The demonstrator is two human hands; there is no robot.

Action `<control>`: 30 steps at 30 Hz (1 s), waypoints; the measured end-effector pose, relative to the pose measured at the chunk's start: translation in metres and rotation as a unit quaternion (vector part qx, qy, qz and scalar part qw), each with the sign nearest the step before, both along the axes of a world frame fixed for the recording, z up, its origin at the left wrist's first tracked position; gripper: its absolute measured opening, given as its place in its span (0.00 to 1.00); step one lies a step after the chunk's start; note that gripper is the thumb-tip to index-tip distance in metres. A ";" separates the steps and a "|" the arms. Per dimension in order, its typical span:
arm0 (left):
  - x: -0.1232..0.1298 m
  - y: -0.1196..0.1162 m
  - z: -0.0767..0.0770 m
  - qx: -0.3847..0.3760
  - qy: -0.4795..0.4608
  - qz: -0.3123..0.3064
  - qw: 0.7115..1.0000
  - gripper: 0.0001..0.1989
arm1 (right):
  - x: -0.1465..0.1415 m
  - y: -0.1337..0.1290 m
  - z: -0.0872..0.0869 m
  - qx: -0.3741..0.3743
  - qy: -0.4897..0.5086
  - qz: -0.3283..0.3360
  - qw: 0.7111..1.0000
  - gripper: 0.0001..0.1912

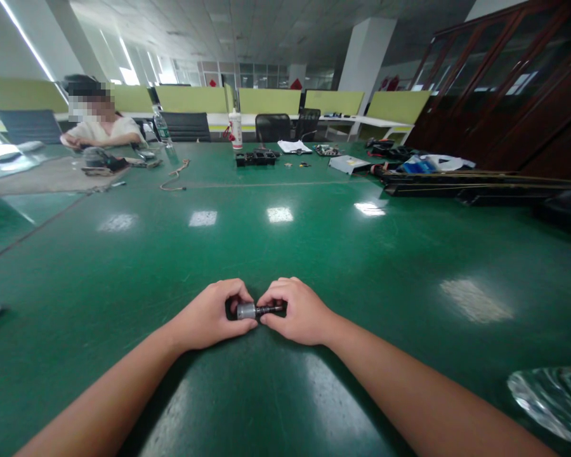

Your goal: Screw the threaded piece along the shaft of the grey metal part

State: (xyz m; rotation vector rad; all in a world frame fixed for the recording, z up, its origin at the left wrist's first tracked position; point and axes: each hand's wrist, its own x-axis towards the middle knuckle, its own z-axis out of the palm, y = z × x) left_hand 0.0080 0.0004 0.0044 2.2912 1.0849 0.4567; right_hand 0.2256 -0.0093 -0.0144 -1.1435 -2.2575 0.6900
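Note:
Low over the green table (247,241), a small silver cylinder with a thin dark shaft (246,310) lies sideways between my two hands. It resembles a small motor, though its exact kind is unclear. My left hand (214,317) curls round the silver end, thumb below and fingers above. The shaft points to the right, where my right hand (297,311) pinches it between thumb and fingers. Both hands rest close to the tabletop, their fingertips almost meeting. My palms partly hide the two ends of the part.
Across the table a person (105,130) sits at the left. Farther back are a plastic bottle (162,127), a white bottle (235,130), a black part (255,158), a cord (175,176) and a silver box (349,164). Long black rails (457,184) lie right. A clear object (552,400) is near right.

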 end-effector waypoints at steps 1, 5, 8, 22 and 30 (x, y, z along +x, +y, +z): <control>0.000 0.000 0.000 -0.003 0.002 0.000 1.000 0.09 | 0.000 0.000 0.000 0.000 0.001 -0.002 1.000 0.07; -0.002 0.001 0.000 -0.012 0.003 0.001 1.000 0.09 | -0.001 0.001 0.001 -0.002 0.006 -0.003 1.000 0.07; -0.002 0.001 -0.001 -0.012 0.003 0.003 1.000 0.08 | -0.001 0.001 0.000 0.000 0.008 -0.004 1.000 0.07; 0.002 -0.001 0.001 -0.008 -0.003 0.005 1.000 0.09 | -0.001 0.000 0.000 0.008 0.003 -0.005 1.000 0.08; 0.000 -0.002 0.003 0.014 0.003 0.005 1.000 0.08 | -0.001 0.000 0.000 0.010 0.013 -0.003 1.000 0.05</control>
